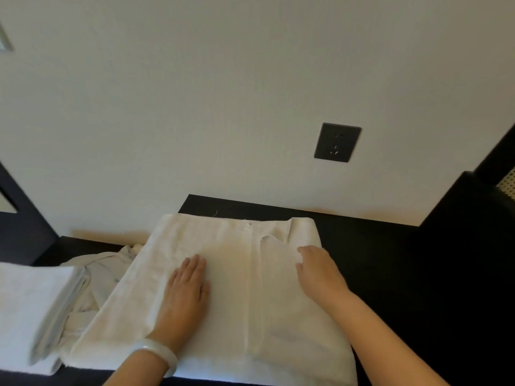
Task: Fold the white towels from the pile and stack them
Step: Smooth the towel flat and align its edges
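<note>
Stack [36,307] left of towel [223,288], on table [390,274]

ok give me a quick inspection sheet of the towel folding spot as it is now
surface: dark table set against the wall
job's things: white towel spread flat in the middle; folded stack at left; crumpled pile between them
clutter: nothing seen
grippers: left hand flat on the towel, pale bangle on its wrist; right hand at the towel's folded flap, grip unclear
cables: nothing seen
surroundings: pale wall with a dark socket; dark furniture at right
</note>
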Available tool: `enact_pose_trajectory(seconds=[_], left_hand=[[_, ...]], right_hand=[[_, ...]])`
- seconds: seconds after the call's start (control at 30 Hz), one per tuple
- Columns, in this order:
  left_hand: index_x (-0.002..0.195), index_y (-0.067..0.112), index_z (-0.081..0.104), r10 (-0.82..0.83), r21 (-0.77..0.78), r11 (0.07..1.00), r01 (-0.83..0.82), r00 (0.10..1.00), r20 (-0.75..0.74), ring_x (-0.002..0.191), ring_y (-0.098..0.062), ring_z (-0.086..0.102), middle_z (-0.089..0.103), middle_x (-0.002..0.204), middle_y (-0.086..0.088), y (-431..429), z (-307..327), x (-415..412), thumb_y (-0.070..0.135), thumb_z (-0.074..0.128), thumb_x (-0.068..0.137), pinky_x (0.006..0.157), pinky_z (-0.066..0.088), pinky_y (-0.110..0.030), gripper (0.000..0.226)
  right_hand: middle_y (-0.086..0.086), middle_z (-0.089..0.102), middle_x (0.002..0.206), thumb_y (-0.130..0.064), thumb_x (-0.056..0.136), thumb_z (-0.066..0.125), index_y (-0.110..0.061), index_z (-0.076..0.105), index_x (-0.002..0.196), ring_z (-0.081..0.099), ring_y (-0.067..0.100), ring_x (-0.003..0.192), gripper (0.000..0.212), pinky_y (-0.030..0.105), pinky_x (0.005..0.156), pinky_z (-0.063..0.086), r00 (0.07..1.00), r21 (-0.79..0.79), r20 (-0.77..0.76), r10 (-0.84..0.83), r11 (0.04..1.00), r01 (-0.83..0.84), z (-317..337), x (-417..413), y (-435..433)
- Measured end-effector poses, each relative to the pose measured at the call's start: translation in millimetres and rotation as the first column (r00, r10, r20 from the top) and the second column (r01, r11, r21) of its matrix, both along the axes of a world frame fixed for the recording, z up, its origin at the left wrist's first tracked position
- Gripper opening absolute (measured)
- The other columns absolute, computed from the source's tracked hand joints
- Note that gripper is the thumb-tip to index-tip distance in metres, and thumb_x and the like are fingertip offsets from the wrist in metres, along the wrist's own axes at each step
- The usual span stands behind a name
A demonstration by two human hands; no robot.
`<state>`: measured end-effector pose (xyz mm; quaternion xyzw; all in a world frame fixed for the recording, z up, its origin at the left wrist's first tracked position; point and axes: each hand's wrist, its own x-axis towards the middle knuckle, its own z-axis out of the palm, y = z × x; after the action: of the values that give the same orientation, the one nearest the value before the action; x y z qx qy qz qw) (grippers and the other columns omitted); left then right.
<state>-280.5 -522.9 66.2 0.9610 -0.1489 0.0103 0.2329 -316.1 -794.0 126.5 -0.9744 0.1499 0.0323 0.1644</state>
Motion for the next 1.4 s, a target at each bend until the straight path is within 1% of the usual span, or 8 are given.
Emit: enact_pose_trajectory(seconds=[0.1, 0.23, 0.7, 0.83, 0.93, 1.03, 1.1, 1.4], left_hand=[[0.150, 0.029, -0.016, -0.058, 0.246, 0.968, 0.058, 0.998, -0.007, 0.147, -0.014, -0.019, -0.023, 0.155, 0.009, 5.8, -5.6, 10.9, 0.071, -0.032, 0.070, 0.119, -0.014, -0.035, 0.092], [0.147, 0.036, -0.024, -0.062, 0.343, 0.938, 0.057, 0.998, 0.003, 0.145, -0.016, -0.026, -0.025, 0.157, 0.010, -3.2, -12.4, 14.4, 0.065, -0.041, 0.068, 0.120, -0.013, -0.042, 0.086], [0.157, 0.021, 0.000, -0.179, 0.216, 0.956, 0.196, 0.979, -0.097, 0.150, -0.023, -0.017, -0.013, 0.164, 0.000, -119.6, -1.6, -6.2, 0.036, 0.019, 0.104, 0.120, -0.013, -0.043, 0.058], [0.130, 0.018, 0.051, -0.332, -0.123, 0.937, 0.326, 0.943, -0.028, 0.123, -0.018, 0.037, 0.041, 0.132, 0.002, -145.1, 11.9, -26.4, 0.021, 0.041, 0.097, 0.108, 0.031, -0.028, 0.034], [0.107, 0.018, 0.054, -0.351, -0.234, 0.921, 0.310, 0.923, -0.157, 0.102, -0.015, 0.044, 0.045, 0.104, 0.004, -161.3, 21.2, -38.2, 0.031, 0.049, 0.097, 0.092, 0.040, -0.027, 0.017], [0.101, 0.019, 0.051, -0.252, -0.160, 0.964, 0.212, 0.921, -0.296, 0.103, -0.020, 0.048, 0.050, 0.104, 0.001, -167.7, 24.4, -41.2, 0.047, 0.054, 0.093, 0.089, 0.041, -0.029, 0.030], [0.107, 0.015, 0.055, -0.204, -0.052, 0.979, 0.198, 0.914, -0.351, 0.108, -0.023, 0.049, 0.054, 0.111, -0.004, -170.8, 26.7, -43.9, 0.058, 0.054, 0.090, 0.092, 0.042, -0.032, 0.047], [0.121, 0.014, 0.043, -0.124, -0.149, 0.986, 0.075, 0.927, -0.355, 0.111, -0.023, 0.040, 0.038, 0.120, -0.004, -187.9, 41.3, -60.4, 0.041, 0.071, 0.083, 0.100, 0.039, -0.030, 0.054]], right_hand=[[-0.001, 0.002, 0.166, -0.042, 0.105, 0.023, -0.024, 0.007, 0.158, -0.003, 0.014, 0.152, 0.058, 0.036, 0.123, -0.002, 0.991, -0.074, -0.051, 0.126, 0.989, -0.130, -42.1, -6.4, -0.4], [-0.009, -0.016, 0.163, -0.046, 0.102, 0.002, -0.029, -0.013, 0.153, -0.022, 0.007, 0.146, 0.056, 0.042, 0.119, -0.018, 0.996, -0.181, -0.009, 0.093, 0.979, -0.093, -61.9, -15.7, -9.2], [-0.009, 0.030, 0.157, -0.033, 0.103, 0.028, -0.028, 0.031, 0.151, 0.019, 0.009, 0.147, 0.048, 0.041, 0.122, -0.004, 0.996, -0.309, -0.002, -0.088, 0.947, 0.083, -32.5, -32.8, -84.6], [-0.005, 0.024, 0.160, -0.012, 0.100, 0.033, -0.030, 0.030, 0.151, 0.017, 0.015, 0.148, 0.054, 0.040, 0.119, 0.009, 0.994, -0.126, -0.045, 0.102, 0.986, -0.107, -19.2, 19.3, -68.8], [-0.008, 0.023, 0.161, -0.002, 0.103, 0.028, -0.028, 0.036, 0.151, 0.010, 0.013, 0.151, 0.055, 0.038, 0.122, 0.000, 0.963, 0.209, -0.100, 0.250, 0.952, -0.225, -14.6, 45.1, -63.2], [-0.002, 0.053, 0.139, -0.005, 0.100, 0.046, -0.020, 0.056, 0.133, 0.047, 0.016, 0.132, 0.037, 0.023, 0.105, 0.034, 0.999, 0.432, 0.050, 0.008, 0.901, -0.029, -13.4, 48.4, -71.8], [0.002, 0.059, 0.122, -0.019, 0.098, 0.056, -0.020, 0.058, 0.115, 0.058, 0.018, 0.112, 0.017, 0.025, 0.090, 0.046, 0.986, 0.290, 0.087, -0.143, 0.950, 0.112, -16.7, 49.9, -74.7], [0.009, 0.045, 0.132, -0.063, 0.090, 0.047, -0.016, 0.039, 0.135, 0.044, 0.025, 0.117, 0.064, 0.042, 0.095, 0.039, 0.980, -0.338, -0.030, -0.197, 0.925, 0.176, -29.6, 65.2, -40.5]])
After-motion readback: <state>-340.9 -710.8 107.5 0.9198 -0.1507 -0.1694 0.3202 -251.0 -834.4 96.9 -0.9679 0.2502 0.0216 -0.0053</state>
